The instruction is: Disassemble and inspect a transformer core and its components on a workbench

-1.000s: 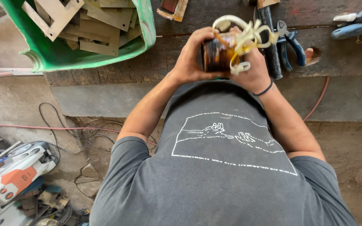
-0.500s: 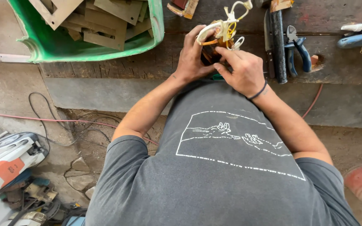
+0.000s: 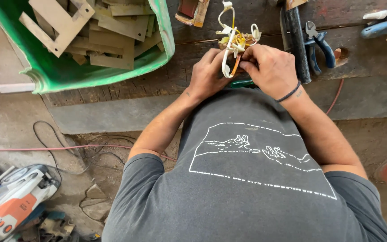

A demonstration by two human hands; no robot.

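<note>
Both my hands hold a small wound coil part with white and yellow wires (image 3: 234, 39) over the edge of a worn wooden bench (image 3: 113, 87). My left hand (image 3: 208, 74) grips it from the left side. My right hand (image 3: 268, 67), with a black band on the wrist, pinches the wires from the right. A loop of white sleeved wire sticks up above my fingers. The body of the part is mostly hidden behind my hands. My grey printed shirt fills the lower half of the view.
A green plastic tub (image 3: 164, 40) of flat metal plates sits on the bench at left. A black-handled tool (image 3: 297, 42), blue-handled pliers (image 3: 321, 45) and another blue tool (image 3: 384, 27) lie at right. A power tool (image 3: 12, 206) and cables (image 3: 68, 148) are on the floor.
The view has shifted and my hands have turned the part, so the brown body seen a second ago is now covered. The wires now stick up above my fingers.
</note>
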